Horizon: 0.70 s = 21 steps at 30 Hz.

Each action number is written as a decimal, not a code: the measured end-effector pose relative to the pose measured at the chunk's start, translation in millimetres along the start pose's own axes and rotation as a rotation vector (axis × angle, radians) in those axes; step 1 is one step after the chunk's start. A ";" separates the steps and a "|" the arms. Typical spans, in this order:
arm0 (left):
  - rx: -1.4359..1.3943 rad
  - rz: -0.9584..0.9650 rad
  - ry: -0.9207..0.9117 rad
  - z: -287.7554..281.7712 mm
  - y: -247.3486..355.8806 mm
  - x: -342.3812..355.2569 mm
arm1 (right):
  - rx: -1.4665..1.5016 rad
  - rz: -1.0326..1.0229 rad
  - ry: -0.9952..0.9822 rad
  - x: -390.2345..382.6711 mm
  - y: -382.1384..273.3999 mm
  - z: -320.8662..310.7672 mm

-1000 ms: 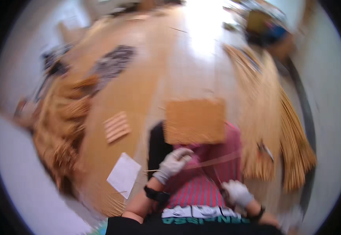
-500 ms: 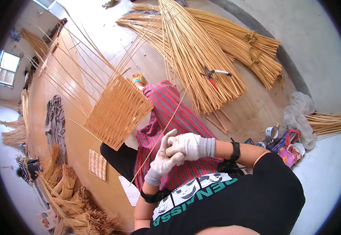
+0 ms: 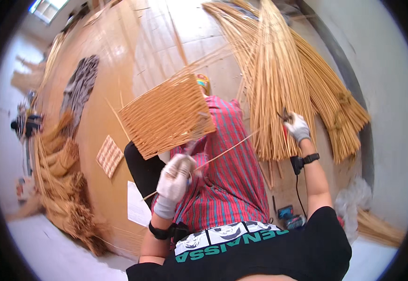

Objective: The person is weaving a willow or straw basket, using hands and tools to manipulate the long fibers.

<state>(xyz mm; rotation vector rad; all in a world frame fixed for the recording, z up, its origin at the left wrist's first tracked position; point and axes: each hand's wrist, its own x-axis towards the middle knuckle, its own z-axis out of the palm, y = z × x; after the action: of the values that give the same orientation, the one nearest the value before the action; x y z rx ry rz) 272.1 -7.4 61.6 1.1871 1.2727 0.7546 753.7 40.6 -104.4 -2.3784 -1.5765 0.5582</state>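
Observation:
My right hand (image 3: 298,127), in a white glove, is closed over the pruning shears (image 3: 284,115), dark-bladed with a red handle, on the big bundle of wicker rods (image 3: 276,79). Over my lap my gloved left hand (image 3: 176,177) is curled; its fingers are smeared, and what they hold cannot be made out. A thin wicker rod (image 3: 229,151) runs slantwise past this hand, partly behind it. Above the hand is a blurred greyish streak of unclear kind. Beyond it, a flat woven wicker panel (image 3: 166,119) leans at my knees, with long loose rod ends fanning out from its far edge.
Tied rods (image 3: 337,114) lie right of the big bundle. At left are a small woven square (image 3: 110,156), white paper (image 3: 138,206), a grey cloth (image 3: 81,82) and brushy bundles (image 3: 68,192). Clear plastic (image 3: 353,203) lies by the right wall. Another person (image 3: 28,122) is far left.
My hands, pressed together before, have parted. The right has reached forward and right onto the pruning shears; the left has stayed over my lap. The whole view has turned.

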 end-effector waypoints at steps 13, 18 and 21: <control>-0.643 -0.150 0.198 -5.9 -18.5 60.1 | -0.461 0.231 0.215 8.7 83.3 62.1; -0.753 -0.175 0.175 5.5 -15.0 84.8 | -0.282 0.096 0.354 -23.1 97.2 58.9; -0.767 -0.153 0.206 12.6 -16.2 85.9 | -0.246 0.099 0.385 -44.1 99.6 55.0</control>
<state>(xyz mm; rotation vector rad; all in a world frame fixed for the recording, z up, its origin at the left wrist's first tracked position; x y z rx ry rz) 298.2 65.1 18.6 0.3946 1.0638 1.1337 797.1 -39.9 -185.1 -2.5526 -1.4269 -0.0860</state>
